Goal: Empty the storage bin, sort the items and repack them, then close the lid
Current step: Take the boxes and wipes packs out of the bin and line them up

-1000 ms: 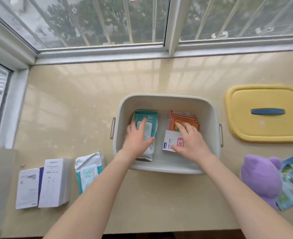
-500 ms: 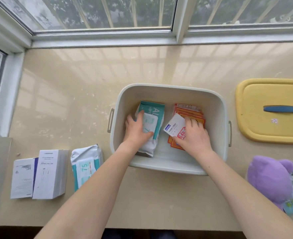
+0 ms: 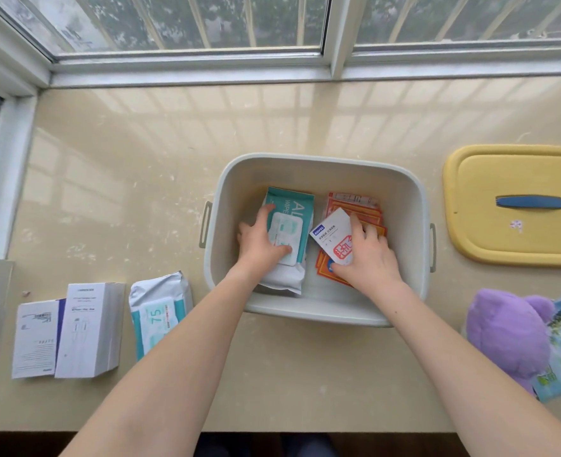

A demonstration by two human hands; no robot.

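Storage bin, pale grey with rounded corners and a handle at each end, is seen open at the centre of the frame, its long axis running left to right. Inside, a teal wipes pack is pressed flat under the left hand, lengthwise toward the window. A tilted white card is pinched by the right hand over orange packets. The yellow lid lies at right.

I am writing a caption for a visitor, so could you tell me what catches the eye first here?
Both hands in the pale bin at centre: the left hand on a teal wipes pack, the right hand on a white card. The yellow lid lies right; a purple plush toy sits below it.
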